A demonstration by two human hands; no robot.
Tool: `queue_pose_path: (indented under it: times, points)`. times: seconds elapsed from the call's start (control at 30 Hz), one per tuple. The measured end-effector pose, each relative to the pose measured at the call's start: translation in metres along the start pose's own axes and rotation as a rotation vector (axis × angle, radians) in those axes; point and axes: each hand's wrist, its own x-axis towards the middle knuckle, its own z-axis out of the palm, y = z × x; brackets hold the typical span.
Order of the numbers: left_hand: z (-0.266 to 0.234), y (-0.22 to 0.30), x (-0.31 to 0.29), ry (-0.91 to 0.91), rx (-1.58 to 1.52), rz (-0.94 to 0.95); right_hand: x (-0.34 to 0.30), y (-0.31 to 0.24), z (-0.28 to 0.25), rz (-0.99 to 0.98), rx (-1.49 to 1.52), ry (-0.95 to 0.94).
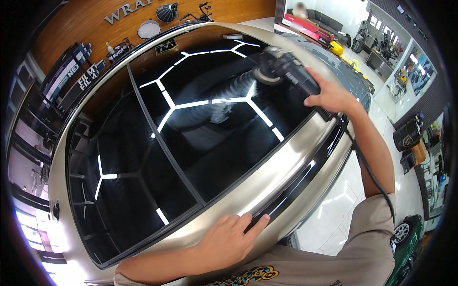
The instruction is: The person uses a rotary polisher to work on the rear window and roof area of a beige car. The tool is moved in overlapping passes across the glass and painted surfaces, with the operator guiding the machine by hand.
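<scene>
My right hand (330,95) is closed around the body of a black power polisher (298,76) over the right part of the car's glossy black glass roof (229,162). The polisher's round pad (267,78) is down at the glass, and its head is slightly blurred. A hazy, streaky film (219,112) lies on the glass to the left of the pad. From the tool's rear, a black cord (369,167) runs back along my right arm. My left hand (231,238) rests on the near roof edge, fingers spread over a black roof rail (291,190).
Satin gold bodywork (281,162) frames the glass, which a dark strip (160,138) divides. Hexagon ceiling lights reflect in it. Beyond stand a wooden wall (90,24), a ring-shaped light (149,30) and a red counter (307,28) with a person behind. A green car (408,248) is at lower right.
</scene>
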Motion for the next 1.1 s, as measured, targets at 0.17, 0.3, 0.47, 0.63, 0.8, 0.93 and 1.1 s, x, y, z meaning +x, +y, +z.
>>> queue_pose_path:
  times: [0.17, 0.3, 0.47, 0.63, 0.8, 0.93, 1.1]
  points:
    - [-0.001, -0.002, 0.000, 0.011, -0.034, 0.002, 0.005, 0.054, -0.014, 0.181, -0.034, 0.071]
    - [0.001, 0.000, 0.005, 0.052, -0.006, 0.017, -0.047, 0.055, -0.017, 0.205, -0.021, 0.050]
    - [0.006, 0.003, 0.004, 0.124, 0.102, 0.014, -0.116, -0.032, 0.008, 0.115, 0.005, -0.093]
    - [0.005, 0.004, -0.001, 0.122, 0.175, 0.026, -0.132, -0.092, 0.027, -0.062, -0.007, -0.124]
    - [0.013, 0.000, -0.005, 0.141, 0.173, 0.037, -0.090, -0.082, 0.016, 0.023, -0.057, -0.088]
    - [0.018, -0.001, 0.002, 0.163, 0.170, 0.059, -0.048, -0.029, 0.007, 0.083, -0.057, 0.025]
    - [0.022, 0.003, 0.014, 0.261, 0.244, 0.146, -0.040, -0.011, 0.001, 0.047, -0.022, 0.028]
